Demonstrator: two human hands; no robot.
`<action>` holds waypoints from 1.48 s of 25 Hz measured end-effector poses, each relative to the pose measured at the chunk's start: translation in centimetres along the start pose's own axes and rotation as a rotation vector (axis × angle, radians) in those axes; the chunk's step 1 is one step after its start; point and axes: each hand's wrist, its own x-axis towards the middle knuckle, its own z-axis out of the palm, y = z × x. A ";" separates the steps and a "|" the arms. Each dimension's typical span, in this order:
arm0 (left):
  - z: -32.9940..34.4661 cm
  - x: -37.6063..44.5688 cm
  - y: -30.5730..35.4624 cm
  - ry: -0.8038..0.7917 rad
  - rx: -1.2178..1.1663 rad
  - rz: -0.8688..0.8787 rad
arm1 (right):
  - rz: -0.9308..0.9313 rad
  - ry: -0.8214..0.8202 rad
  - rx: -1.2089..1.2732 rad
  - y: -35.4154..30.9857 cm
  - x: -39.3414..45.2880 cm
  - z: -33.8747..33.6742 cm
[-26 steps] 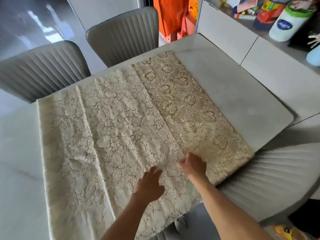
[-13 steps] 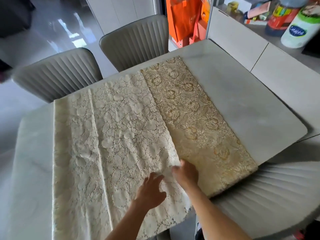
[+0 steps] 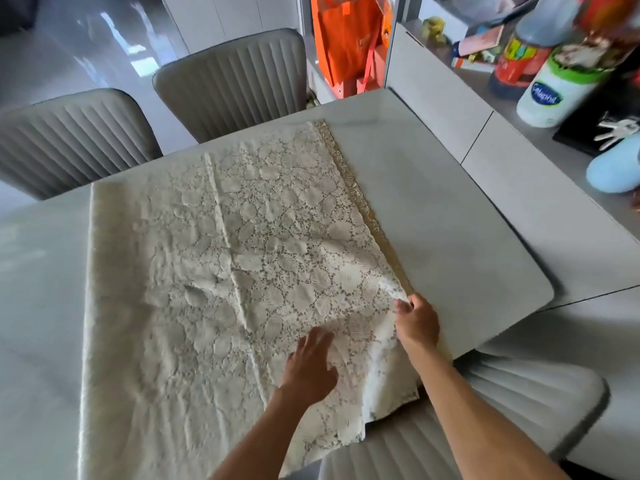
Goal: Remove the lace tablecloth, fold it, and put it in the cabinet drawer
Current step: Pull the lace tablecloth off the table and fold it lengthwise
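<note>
A cream lace tablecloth (image 3: 221,265) lies spread over the pale table (image 3: 457,237), its near edge hanging over the front. Along its right side only a narrow strip of a gold lace layer (image 3: 353,188) shows from under it. My right hand (image 3: 417,322) pinches the cream lace's right edge near the table's front. My left hand (image 3: 310,363) rests flat on the lace just left of it, fingers spread.
Two grey ribbed chairs (image 3: 235,81) stand at the far side and another chair (image 3: 485,410) is right below me. A white counter (image 3: 519,161) on the right carries bottles (image 3: 554,88) and clutter. An orange bag (image 3: 346,39) hangs beyond the table.
My right hand has drawn the cream lace to the right, covering nearly all of the gold layer. My left hand stays pressed on the cloth.
</note>
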 end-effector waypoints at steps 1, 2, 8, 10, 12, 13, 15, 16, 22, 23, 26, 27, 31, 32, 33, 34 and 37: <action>0.2 0.4 0.3 -0.005 0.007 0.000 | 0.009 -0.022 -0.022 0.5 1.0 -0.7; 0.4 0.7 0.5 -0.003 0.011 0.000 | 0.012 -0.067 -0.051 0.8 1.8 -1.1; 0.8 1.3 -1.1 0.105 0.030 -0.084 | -0.063 -0.169 -0.157 -0.9 4.4 -0.7; 1.0 1.4 -2.1 0.112 0.055 -0.121 | -0.069 -0.119 -0.145 -1.1 4.8 -0.3; 1.3 1.5 -2.5 0.117 0.046 -0.119 | -0.064 -0.080 -0.129 -0.7 5.0 0.0; 1.4 1.6 -2.5 0.133 0.034 -0.113 | -0.064 -0.064 -0.123 -0.3 5.0 0.1; 1.6 1.8 -2.3 0.145 0.027 -0.109 | -0.059 -0.039 -0.118 -0.1 5.1 0.3; 1.7 1.8 -2.2 0.141 0.024 -0.108 | -0.051 -0.037 -0.118 -0.1 5.1 0.3; 1.7 1.6 -2.3 0.087 0.035 -0.077 | -0.121 -0.004 -0.223 0.1 4.5 -0.6; 1.6 1.4 -2.2 0.077 0.036 -0.057 | -0.127 0.013 -0.286 0.5 4.1 -0.9; 1.3 0.6 -2.3 0.105 -0.067 0.014 | -0.079 -0.034 -0.317 2.0 3.0 -1.6; 1.1 0.1 -2.6 0.127 -0.126 0.010 | -0.046 -0.072 -0.291 2.3 2.8 -1.8; 0.2 -4.0 -6.9 0.225 -0.218 -0.152 | 0.009 -0.247 -0.478 2.9 2.3 -2.4; -0.1 -5.5 -8.9 0.259 -0.222 -0.220 | 0.019 -0.287 -0.501 2.8 1.8 -2.4; -0.3 -7.3 -11.1 0.287 -0.230 -0.316 | 0.028 -0.331 -0.500 2.9 1.3 -2.6; -0.4 -9.2 -13.4 0.300 -0.246 -0.433 | 0.036 -0.366 -0.495 3.1 0.8 -2.9; -0.3 -14.8 -19.1 0.226 -0.319 -0.739 | 0.005 -0.375 -0.569 3.6 -0.6 -4.6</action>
